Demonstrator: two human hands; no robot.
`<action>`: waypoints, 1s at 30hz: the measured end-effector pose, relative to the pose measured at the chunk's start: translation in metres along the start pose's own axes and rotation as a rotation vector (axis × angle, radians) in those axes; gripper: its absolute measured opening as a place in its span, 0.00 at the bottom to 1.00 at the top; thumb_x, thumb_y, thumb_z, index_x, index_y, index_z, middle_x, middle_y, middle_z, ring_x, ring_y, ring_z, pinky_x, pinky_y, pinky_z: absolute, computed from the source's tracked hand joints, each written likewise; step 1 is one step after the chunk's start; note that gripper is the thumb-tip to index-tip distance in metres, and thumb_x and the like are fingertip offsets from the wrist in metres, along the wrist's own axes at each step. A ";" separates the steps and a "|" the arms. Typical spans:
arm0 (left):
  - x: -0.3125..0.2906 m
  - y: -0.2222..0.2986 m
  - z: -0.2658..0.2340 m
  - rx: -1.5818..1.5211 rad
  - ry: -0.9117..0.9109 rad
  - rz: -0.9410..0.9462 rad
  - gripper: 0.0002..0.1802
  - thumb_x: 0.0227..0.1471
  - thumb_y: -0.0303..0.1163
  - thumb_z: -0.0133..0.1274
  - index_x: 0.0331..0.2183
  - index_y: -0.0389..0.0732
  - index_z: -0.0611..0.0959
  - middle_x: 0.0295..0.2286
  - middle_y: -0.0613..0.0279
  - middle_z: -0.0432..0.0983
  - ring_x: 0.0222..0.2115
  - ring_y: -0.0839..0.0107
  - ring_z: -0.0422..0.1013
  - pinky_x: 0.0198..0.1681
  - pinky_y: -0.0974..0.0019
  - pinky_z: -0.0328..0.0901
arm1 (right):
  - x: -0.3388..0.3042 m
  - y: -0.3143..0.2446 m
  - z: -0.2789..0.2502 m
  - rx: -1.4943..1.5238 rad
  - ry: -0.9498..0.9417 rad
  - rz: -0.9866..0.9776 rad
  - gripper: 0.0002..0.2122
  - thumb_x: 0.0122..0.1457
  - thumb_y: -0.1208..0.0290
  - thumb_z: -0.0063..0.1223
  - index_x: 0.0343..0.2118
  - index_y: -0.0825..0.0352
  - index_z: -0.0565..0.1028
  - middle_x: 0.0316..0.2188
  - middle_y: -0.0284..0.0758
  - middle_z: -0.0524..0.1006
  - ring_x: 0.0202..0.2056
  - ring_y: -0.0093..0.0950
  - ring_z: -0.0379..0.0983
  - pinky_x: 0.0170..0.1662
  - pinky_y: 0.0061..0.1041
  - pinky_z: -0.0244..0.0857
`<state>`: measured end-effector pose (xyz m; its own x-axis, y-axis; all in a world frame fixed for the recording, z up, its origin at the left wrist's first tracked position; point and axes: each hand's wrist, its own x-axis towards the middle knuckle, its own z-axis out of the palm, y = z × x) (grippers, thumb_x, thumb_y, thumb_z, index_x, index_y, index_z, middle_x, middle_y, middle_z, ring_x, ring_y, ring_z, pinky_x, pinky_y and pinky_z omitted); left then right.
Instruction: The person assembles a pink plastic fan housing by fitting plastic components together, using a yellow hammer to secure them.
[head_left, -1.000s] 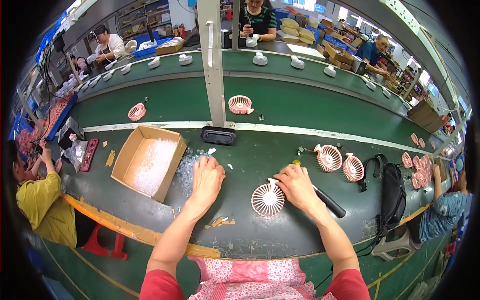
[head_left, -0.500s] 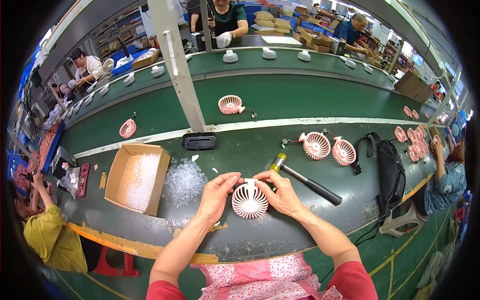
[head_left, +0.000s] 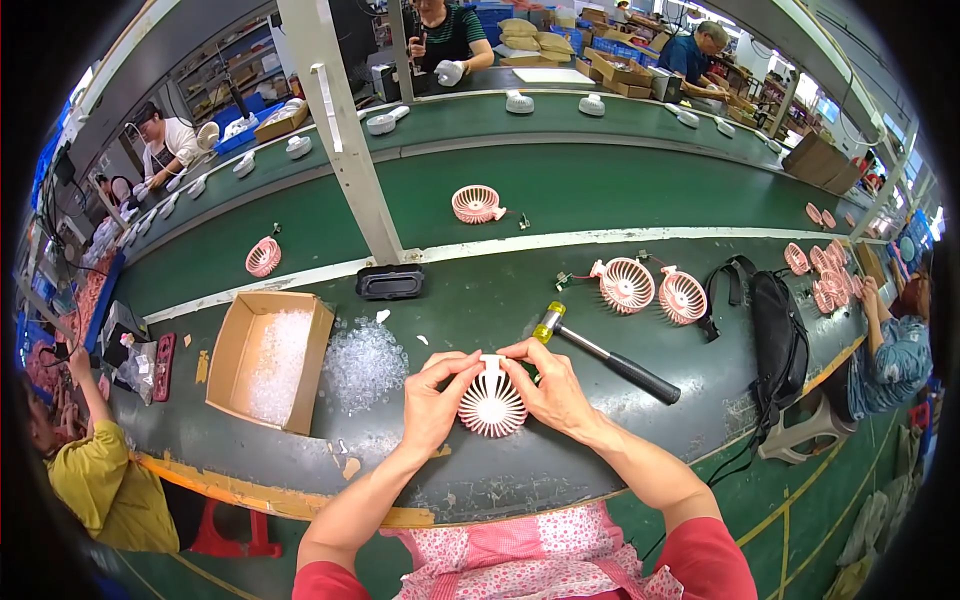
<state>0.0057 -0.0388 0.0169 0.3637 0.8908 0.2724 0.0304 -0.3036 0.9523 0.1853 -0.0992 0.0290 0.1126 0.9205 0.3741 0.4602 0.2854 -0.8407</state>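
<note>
We hold a round pink-and-white fan grille (head_left: 491, 403) between both hands just above the bench (head_left: 560, 470), near the middle of its near edge. Our left hand (head_left: 432, 400) is closed on the grille's left rim, with its fingertips meeting the small white tab at the top of the grille. Our right hand (head_left: 549, 385) grips the right rim, thumb and forefinger pinching the same tab from the other side. A hammer (head_left: 605, 352) with a yellow head and black handle lies on the bench just beyond our right hand, its handle angled toward the right edge. A heap of small clear plastic parts (head_left: 363, 360) lies to the left of our left hand, beside an open cardboard box (head_left: 268, 358) holding more of them. Two pink fan housings (head_left: 655, 290) rest farther toward the right end of the bench, next to a black bag (head_left: 778, 335). A black tray (head_left: 390, 282) sits by the white line at the bench's far edge.
</note>
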 end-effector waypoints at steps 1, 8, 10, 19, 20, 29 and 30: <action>-0.001 0.001 0.000 0.003 0.002 0.026 0.12 0.52 0.25 0.63 0.40 0.39 0.87 0.36 0.58 0.80 0.38 0.75 0.74 0.44 0.72 0.68 | 0.000 -0.001 0.000 0.000 -0.002 -0.002 0.08 0.63 0.73 0.54 0.42 0.71 0.75 0.33 0.43 0.81 0.33 0.37 0.81 0.33 0.30 0.72; 0.002 0.016 0.005 0.531 0.078 0.536 0.10 0.47 0.19 0.62 0.35 0.35 0.86 0.33 0.56 0.81 0.36 0.66 0.76 0.42 0.66 0.69 | -0.001 0.000 -0.002 -0.052 0.034 -0.069 0.07 0.62 0.78 0.54 0.41 0.74 0.75 0.35 0.43 0.81 0.37 0.34 0.81 0.41 0.28 0.73; 0.001 0.016 0.005 0.556 0.080 0.572 0.12 0.45 0.18 0.62 0.36 0.36 0.86 0.30 0.55 0.80 0.36 0.60 0.75 0.40 0.62 0.69 | -0.002 0.000 -0.001 -0.080 0.020 -0.058 0.07 0.62 0.78 0.55 0.41 0.74 0.75 0.35 0.43 0.81 0.37 0.35 0.81 0.41 0.28 0.73; 0.005 0.012 0.003 -0.510 -0.060 -0.373 0.15 0.58 0.25 0.57 0.48 0.33 0.81 0.41 0.57 0.82 0.41 0.75 0.76 0.47 0.72 0.71 | -0.001 0.010 0.002 0.004 0.090 -0.089 0.08 0.62 0.74 0.54 0.42 0.71 0.75 0.36 0.42 0.81 0.37 0.38 0.81 0.38 0.31 0.74; 0.005 0.011 0.004 -0.511 -0.061 -0.373 0.15 0.58 0.25 0.57 0.48 0.33 0.81 0.41 0.57 0.82 0.41 0.75 0.76 0.47 0.72 0.71 | -0.001 0.010 0.001 0.003 0.091 -0.089 0.08 0.62 0.74 0.54 0.42 0.71 0.75 0.36 0.42 0.81 0.37 0.38 0.81 0.38 0.31 0.74; 0.003 0.003 0.006 -0.546 0.040 -0.370 0.13 0.57 0.26 0.58 0.45 0.32 0.82 0.37 0.57 0.82 0.38 0.75 0.77 0.44 0.72 0.71 | -0.004 0.003 0.005 0.003 0.071 -0.092 0.08 0.62 0.74 0.54 0.42 0.71 0.74 0.35 0.43 0.80 0.36 0.40 0.80 0.37 0.33 0.73; 0.003 0.002 0.006 -0.563 0.048 -0.369 0.13 0.57 0.26 0.58 0.44 0.32 0.82 0.37 0.58 0.82 0.37 0.75 0.77 0.43 0.72 0.71 | -0.004 0.004 0.005 0.002 0.073 -0.092 0.08 0.62 0.74 0.54 0.42 0.71 0.74 0.35 0.43 0.80 0.36 0.40 0.80 0.37 0.33 0.73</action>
<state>0.0128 -0.0386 0.0192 0.3807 0.9202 -0.0912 -0.3497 0.2346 0.9070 0.1822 -0.1005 0.0224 0.1334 0.8684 0.4775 0.4695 0.3689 -0.8022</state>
